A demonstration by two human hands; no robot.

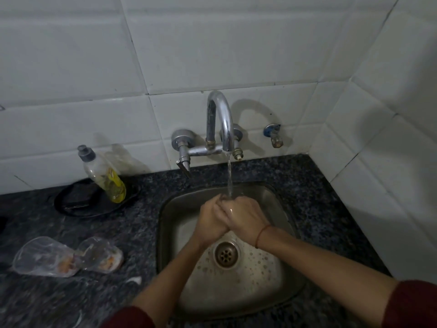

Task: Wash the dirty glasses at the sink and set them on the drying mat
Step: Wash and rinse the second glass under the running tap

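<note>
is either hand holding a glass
No, the left hand and right hand clasp each other; both clear dirty glasses lie on the dark speckled counter.

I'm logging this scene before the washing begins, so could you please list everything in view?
glasses: two, clear with orange residue, lying on the counter left of the sink
sink: one, steel, set in the counter
tap: one, chrome, on the wall, running
soap bottle: one, clear and yellow with a grey cap, leaning on the plate
plate: one, black, back left
valve: one, blue-handled, right of the tap
counter: one, dark speckled
tiles: many, white, wall
left hand, right hand: clasped together under the water
</note>
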